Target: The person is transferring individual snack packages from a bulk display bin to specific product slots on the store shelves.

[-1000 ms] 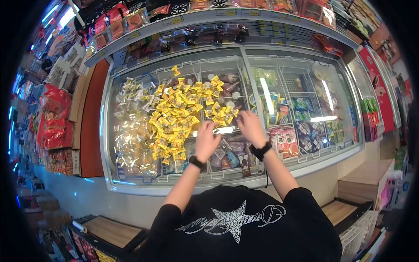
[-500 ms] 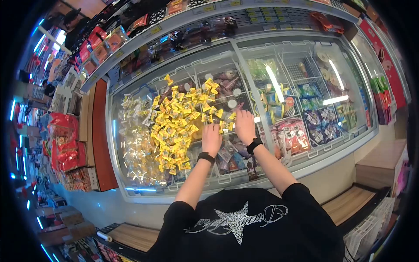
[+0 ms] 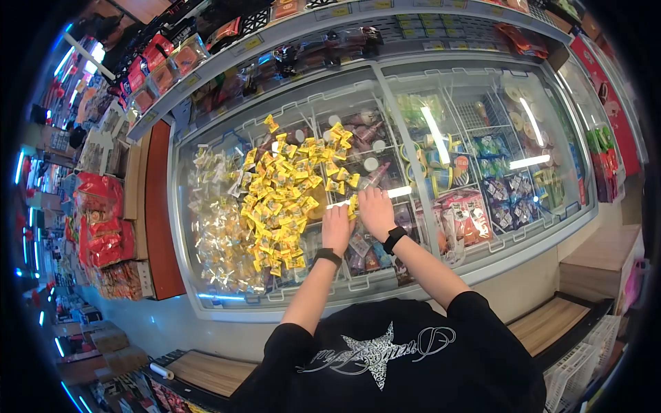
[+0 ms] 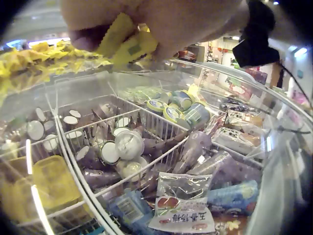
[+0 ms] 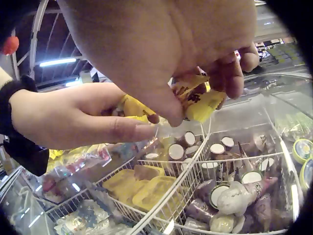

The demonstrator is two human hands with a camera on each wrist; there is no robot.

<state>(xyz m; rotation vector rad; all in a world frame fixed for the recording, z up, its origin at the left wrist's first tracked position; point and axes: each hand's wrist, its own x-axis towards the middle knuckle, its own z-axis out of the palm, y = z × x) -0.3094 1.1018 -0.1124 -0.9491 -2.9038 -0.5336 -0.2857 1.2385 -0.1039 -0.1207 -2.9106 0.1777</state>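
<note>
Side by side over the freezer's glass lid, my left hand (image 3: 337, 228) and right hand (image 3: 376, 213) nearly meet. My right hand gathers yellow-wrapped candies (image 5: 203, 104) between its thumb and curled fingers. More yellow wrappers (image 4: 128, 45) show in the grip of my left hand, in the left wrist view. Just to the left, a large spread of yellow-wrapped candies (image 3: 279, 199) covers the glass. Farther left lies a heap of clear and white wrapped candies (image 3: 224, 234). My palms hide part of the wrappers in the head view.
Under the glass, wire baskets (image 4: 161, 125) hold ice cream cones (image 5: 234, 198), yellow tubs (image 5: 151, 188) and bagged items. A shelf (image 3: 275, 34) with packaged goods runs along the back of the freezer. Red packages (image 3: 103, 220) are stacked at the left, beyond a brown panel (image 3: 160, 213).
My hands have come closer together, the right one moving left. The small cluster of yellow candies between them is now mostly under my hands. The head view has turned slightly.
</note>
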